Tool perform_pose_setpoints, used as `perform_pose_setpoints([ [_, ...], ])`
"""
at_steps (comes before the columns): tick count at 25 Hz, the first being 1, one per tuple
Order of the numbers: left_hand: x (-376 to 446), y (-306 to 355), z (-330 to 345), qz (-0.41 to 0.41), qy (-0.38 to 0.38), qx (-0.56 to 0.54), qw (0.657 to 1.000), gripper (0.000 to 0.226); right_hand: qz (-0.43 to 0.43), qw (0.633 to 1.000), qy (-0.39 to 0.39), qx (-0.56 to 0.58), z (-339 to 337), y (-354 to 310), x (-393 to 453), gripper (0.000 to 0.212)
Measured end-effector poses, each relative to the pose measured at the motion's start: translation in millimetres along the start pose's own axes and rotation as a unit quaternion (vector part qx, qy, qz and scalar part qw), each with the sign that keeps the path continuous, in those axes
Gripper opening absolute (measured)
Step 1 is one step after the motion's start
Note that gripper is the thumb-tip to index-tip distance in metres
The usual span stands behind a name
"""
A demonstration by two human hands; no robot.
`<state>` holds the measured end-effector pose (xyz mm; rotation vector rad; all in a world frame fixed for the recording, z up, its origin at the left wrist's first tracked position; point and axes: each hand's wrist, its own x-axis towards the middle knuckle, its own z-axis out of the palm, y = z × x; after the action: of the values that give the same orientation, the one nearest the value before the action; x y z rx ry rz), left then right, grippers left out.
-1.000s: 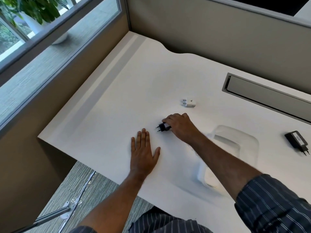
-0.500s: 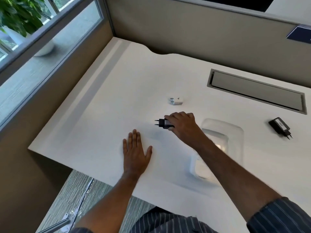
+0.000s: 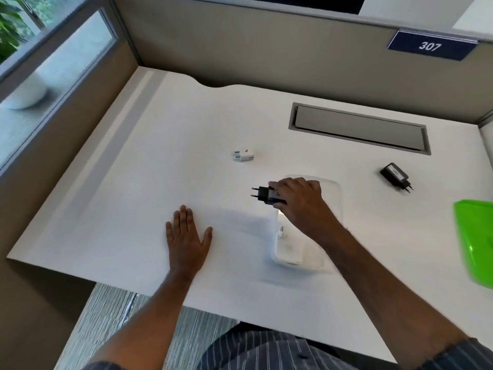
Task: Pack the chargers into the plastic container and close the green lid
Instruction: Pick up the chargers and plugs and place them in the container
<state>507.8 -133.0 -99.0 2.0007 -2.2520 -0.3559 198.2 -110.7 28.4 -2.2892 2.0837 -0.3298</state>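
My right hand [image 3: 298, 202] grips a black charger [image 3: 265, 195], held above the left rim of the clear plastic container [image 3: 334, 198], prongs pointing left. A white charger [image 3: 286, 247] lies inside the container near its front. Another small white charger [image 3: 243, 155] rests on the white desk [image 3: 160, 182] behind the container. A second black charger [image 3: 395, 177] lies to the right. The green lid [image 3: 476, 239] sits at the right edge of view. My left hand [image 3: 186, 236] lies flat on the desk, fingers spread, holding nothing.
A grey cable hatch [image 3: 358, 128] is set into the desk at the back. Beige partition walls [image 3: 266, 49] enclose the desk, with a blue sign reading 307 [image 3: 429, 45]. A window [image 3: 40, 62] is on the left. The desk's front edge is close to me.
My right hand lifted the black charger off the desk and carried it right, over the container's rim. My left hand stayed flat. The view shifted, bringing the green lid into sight.
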Motion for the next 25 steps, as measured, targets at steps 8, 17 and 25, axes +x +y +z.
perform_pose_setpoints([
  [8, 5.6, 23.5, 1.8, 0.032, -0.033, -0.016, 0.999, 0.075, 0.05, 0.992, -0.064, 0.095, -7.8, 43.2, -46.8, 0.046],
  [17, 30.6, 89.6, 9.0, 0.048, -0.078, -0.045, 0.995, 0.072, 0.084, 0.981, -0.166, 0.049, 20.0, 48.5, -61.9, 0.039],
  [25, 45.9, 106.8, 19.7, 0.036, -0.061, -0.03, 0.997, 0.074, 0.085, 0.976, -0.2, 0.014, 36.7, 46.9, -53.2, 0.034],
])
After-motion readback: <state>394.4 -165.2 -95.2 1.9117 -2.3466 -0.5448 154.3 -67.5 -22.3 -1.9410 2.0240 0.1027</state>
